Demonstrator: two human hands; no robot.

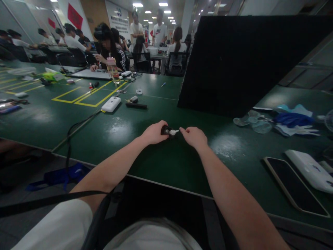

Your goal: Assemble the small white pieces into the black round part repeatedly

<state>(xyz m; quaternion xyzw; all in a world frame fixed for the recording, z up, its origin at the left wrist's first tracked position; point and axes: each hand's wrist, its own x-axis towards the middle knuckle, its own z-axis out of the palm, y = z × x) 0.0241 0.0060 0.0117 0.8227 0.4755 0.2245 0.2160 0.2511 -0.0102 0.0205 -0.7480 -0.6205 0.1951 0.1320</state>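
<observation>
My left hand (156, 132) is closed around a small dark object (164, 130) just above the green table, its fingers covering much of it. A small white piece (173, 132) with a thin pointed end sticks out of the dark object to the right. My right hand (195, 137) is curled closed, its fingertips at the thin white end. Whether they touch it, or pinch something tiny, I cannot make out.
A black panel (234, 66) stands upright ahead right. A phone (293, 184), a white device (312, 170) and gloves (293, 119) lie right. A white power bank (111, 104), a black bar (136, 105) and a bottle (112, 69) are ahead left. People sit beyond.
</observation>
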